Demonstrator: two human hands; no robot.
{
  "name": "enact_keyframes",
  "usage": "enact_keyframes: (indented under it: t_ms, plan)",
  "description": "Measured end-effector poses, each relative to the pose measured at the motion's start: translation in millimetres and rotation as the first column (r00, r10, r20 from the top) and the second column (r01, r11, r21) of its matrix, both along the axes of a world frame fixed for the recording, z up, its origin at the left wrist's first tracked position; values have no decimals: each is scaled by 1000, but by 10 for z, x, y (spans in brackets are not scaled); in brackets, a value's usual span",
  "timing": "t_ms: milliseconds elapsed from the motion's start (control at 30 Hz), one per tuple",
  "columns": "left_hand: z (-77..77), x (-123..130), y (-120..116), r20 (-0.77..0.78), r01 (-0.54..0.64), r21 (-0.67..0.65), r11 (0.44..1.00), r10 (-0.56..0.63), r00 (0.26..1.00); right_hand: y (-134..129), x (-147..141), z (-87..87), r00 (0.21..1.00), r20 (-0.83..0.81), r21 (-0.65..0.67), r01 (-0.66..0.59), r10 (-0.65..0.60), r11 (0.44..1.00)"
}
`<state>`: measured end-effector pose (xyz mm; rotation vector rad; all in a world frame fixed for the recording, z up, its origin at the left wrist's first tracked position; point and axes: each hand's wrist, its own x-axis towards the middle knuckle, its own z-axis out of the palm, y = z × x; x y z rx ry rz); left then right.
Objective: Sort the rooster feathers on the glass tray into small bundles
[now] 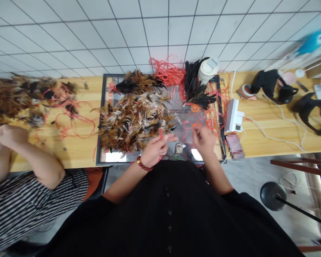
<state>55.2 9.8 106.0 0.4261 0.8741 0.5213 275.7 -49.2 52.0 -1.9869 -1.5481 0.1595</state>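
Observation:
My left hand [158,147], with a red bead bracelet at the wrist, is above the front of a dark-framed glass tray [98,142]. Its fingers are closed on a small red piece [161,134]. My right hand [204,140] is over the tray's right part, fingers bent together; what they hold, if anything, is too small to make out. Brown feathers [133,121] are heaped left of my left hand. Black feathers [194,87] and a red string tangle [168,71] lie at the back. Small orange pieces [195,107] are behind my right hand.
Another person's hands [6,137] are at the far left, near more brown feathers [13,96] and loose red string. A white lidded container [207,71] stands at the tray's back right. Right of the tray are a white power strip [232,116], a phone-like blurred item, cables and black headsets.

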Motion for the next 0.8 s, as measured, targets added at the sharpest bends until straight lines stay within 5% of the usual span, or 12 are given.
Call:
enact_keyframes:
  t_ms: [100, 233, 600, 800]
  plan:
    - [7, 185, 82, 48, -11, -53, 999, 14, 999, -230, -389, -1, 954, 57, -79, -289, 294, 954]
    - [122, 37, 326, 97, -109, -37, 993, 112, 989, -427, -406, -245, 937, -2, -133, -347, 350, 928]
    - [537, -712, 644, 77, -470, 307, 827, 471, 879, -847, 158, -776, 964, -257, -303, -142, 62, 942]
    - [651, -961, 540, 124, -563, 267, 782, 552, 825, -693, 381, -858, 960, -88, -556, 173, -264, 813]
